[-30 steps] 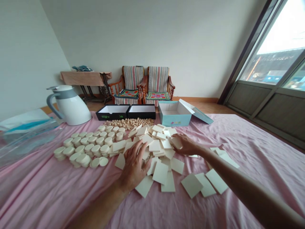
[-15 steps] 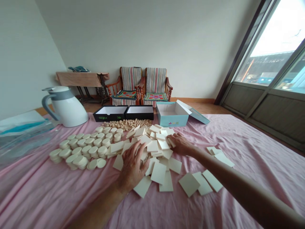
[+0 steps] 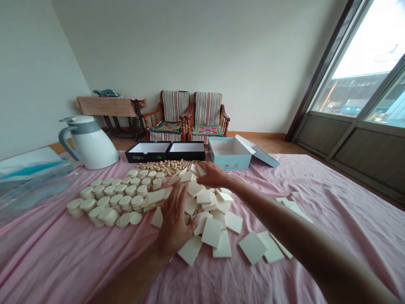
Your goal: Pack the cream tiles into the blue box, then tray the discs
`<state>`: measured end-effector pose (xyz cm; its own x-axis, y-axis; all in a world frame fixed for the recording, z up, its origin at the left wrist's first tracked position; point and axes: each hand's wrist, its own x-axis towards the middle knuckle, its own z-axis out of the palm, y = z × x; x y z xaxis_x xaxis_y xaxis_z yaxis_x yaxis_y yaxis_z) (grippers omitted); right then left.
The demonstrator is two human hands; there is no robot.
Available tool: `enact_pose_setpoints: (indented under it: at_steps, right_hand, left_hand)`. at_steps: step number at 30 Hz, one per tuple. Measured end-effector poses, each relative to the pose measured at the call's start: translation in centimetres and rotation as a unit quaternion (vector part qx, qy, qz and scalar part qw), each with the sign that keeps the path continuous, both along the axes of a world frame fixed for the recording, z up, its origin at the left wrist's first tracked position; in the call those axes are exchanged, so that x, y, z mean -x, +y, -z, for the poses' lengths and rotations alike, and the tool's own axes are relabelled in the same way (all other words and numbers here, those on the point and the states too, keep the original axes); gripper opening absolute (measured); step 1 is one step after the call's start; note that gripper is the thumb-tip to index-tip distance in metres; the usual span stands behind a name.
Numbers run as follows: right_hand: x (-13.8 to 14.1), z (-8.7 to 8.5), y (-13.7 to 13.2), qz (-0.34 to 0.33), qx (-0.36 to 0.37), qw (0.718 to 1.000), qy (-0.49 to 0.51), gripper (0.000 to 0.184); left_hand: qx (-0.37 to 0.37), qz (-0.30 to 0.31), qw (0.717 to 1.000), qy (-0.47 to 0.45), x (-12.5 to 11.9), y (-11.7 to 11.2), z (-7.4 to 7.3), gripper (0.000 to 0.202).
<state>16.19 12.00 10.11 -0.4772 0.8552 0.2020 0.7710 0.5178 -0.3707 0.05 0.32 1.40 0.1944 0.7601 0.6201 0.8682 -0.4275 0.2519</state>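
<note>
A loose heap of thin pale square pieces (image 3: 211, 231), probably wood, lies on the pink cloth (image 3: 221, 283). My left hand (image 3: 175, 219) rests on the near left side of the heap, fingers spread and thumb out, gripping nothing visible. At the far side of the heap is my right hand (image 3: 212, 174), its fingers bent around a few small square pieces (image 3: 201, 170); the palm hides part of the grip. Left of the heap stand rows of stacked pale round discs (image 3: 109, 214). Several squares (image 3: 252, 248) lie apart at the near right.
Small wooden beads (image 3: 167, 166) are spread behind the discs. Beyond them sit two black open boxes (image 3: 148, 158) and a light blue box (image 3: 229, 162) with its lid (image 3: 267, 157) leaning beside it. A white jug (image 3: 95, 147) and clear plastic bags (image 3: 34, 190) occupy the left.
My right hand has moved left and away from me, from the heap's right side to its far side, with pieces at its fingers. My left hand has barely shifted.
</note>
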Motion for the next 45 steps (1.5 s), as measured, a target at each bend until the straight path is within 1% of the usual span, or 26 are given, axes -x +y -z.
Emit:
enact_pose_setpoints:
  at_steps: [2,3,5,6,8,10,12,13,15,16,17,19,21,23,25,27,30,32,34,36,37,38,39,42,44,45]
  right_hand:
    - [2.1,0.1,-0.4,-0.013,-0.005,1.000,0.001,0.043]
    - [2.5,0.2,-0.6,-0.022,-0.011,1.000,0.007,0.049]
    - [2.0,0.0,-0.9,-0.042,-0.023,0.998,0.037,0.054]
    - [1.1,-0.1,-1.0,-0.047,-0.024,0.997,0.059,0.050]
    - [-1.8,-0.3,-1.0,-0.038,-0.010,0.993,0.109,0.036]
    - [-5.7,-0.1,-0.9,0.006,0.024,0.991,0.132,0.024]
    - [-10.0,0.3,-1.1,0.056,0.045,0.990,0.117,0.020]
    - [-12.2,0.6,-1.2,0.066,0.055,0.991,0.098,0.019]
    - [-16.2,1.2,-1.9,0.078,0.095,0.992,0.022,0.019]
    - [-18.0,1.5,-2.4,0.084,0.121,0.989,-0.022,0.023]
    - [-19.7,1.7,-2.9,0.094,0.145,0.983,-0.064,0.031]
    - [-22.3,2.0,-4.0,0.119,0.180,0.967,-0.134,0.051]
    - [-24.3,2.4,-5.0,0.127,0.203,0.955,-0.173,0.070]
    - [-25.6,2.9,-5.8,0.116,0.224,0.950,-0.185,0.081]
    - [-26.4,3.5,-6.4,0.102,0.228,0.952,-0.178,0.086]
    - [-26.8,4.1,-6.8,0.091,0.213,0.958,-0.169,0.090]
    - [-26.8,4.6,-7.2,0.074,0.196,0.963,-0.171,0.095]
    - [-26.5,4.7,-7.4,0.073,0.184,0.964,-0.177,0.092]
    - [-26.2,4.7,-7.5,0.071,0.156,0.970,-0.173,0.081]
    - [-25.7,4.7,-7.4,0.052,0.139,0.976,-0.161,0.071]
    - [-25.4,4.8,-7.4,0.037,0.141,0.977,-0.154,0.069]
    - [-25.1,4.8,-7.3,0.021,0.150,0.978,-0.146,0.071]
    - [-24.7,4.8,-7.3,0.004,0.165,0.976,-0.143,0.076]
    - [-23.7,4.9,-7.2,-0.033,0.205,0.964,-0.164,0.095]
    - [-23.2,4.9,-7.4,-0.047,0.212,0.959,-0.184,0.100]
    - [-23.0,4.8,-7.6,-0.053,0.206,0.959,-0.187,0.098]
  left_hand:
    - [0.002,-0.004,1.000,0.000,0.0,-0.1,0.1,0.085]
    - [0.005,-0.006,1.000,0.001,0.0,-0.1,0.1,0.086]
    - [0.010,-0.009,1.000,0.003,0.0,0.0,0.2,0.086]
    - [0.010,-0.009,1.000,0.004,0.0,0.0,0.3,0.085]
    - [0.008,-0.004,1.000,0.007,0.0,0.1,0.4,0.082]
    - [0.005,0.007,1.000,0.015,0.1,0.3,0.4,0.078]
    - [0.005,0.014,1.000,0.025,0.1,0.3,0.3,0.073]
    - [0.004,0.015,0.999,0.028,0.1,0.4,0.3,0.071]
    - [-0.004,0.014,0.999,0.030,0.1,0.4,0.3,0.070]
    - [-0.009,0.013,0.999,0.029,0.1,0.5,0.3,0.070]
    - [-0.013,0.013,0.999,0.029,0.0,0.5,0.3,0.070]
    - [-0.019,0.014,0.999,0.028,-0.1,0.5,0.3,0.069]
    - [-0.026,0.013,0.999,0.029,-0.2,0.5,0.3,0.067]
    - [-0.035,0.009,0.999,0.029,-0.3,0.5,0.2,0.066]
    - [-0.048,0.007,0.998,0.027,-0.4,0.4,0.0,0.064]
    - [-0.068,0.010,0.997,0.025,-0.7,0.2,-0.4,0.064]
    - [-0.096,0.041,0.994,0.032,-1.6,-0.7,-1.2,0.063]
    - [-0.083,0.099,0.990,0.047,-2.7,-1.8,-2.0,0.060]
    - [-0.033,0.197,0.977,0.077,-4.3,-3.0,-2.7,0.050]
    - [0.047,0.292,0.948,0.115,-6.3,-4.1,-3.4,0.035]
    - [0.088,0.324,0.932,0.137,-7.3,-4.4,-3.6,0.034]
    - [0.125,0.344,0.917,0.158,-8.4,-4.7,-3.7,0.038]
    - [0.142,0.349,0.910,0.171,-9.4,-4.9,-3.8,0.043]
    - [0.169,0.336,0.906,0.193,-12.0,-4.8,-3.6,0.058]
    - [0.171,0.309,0.914,0.200,-13.4,-4.6,-3.3,0.059]
    - [0.172,0.297,0.917,0.204,-14.0,-4.5,-3.2,0.056]
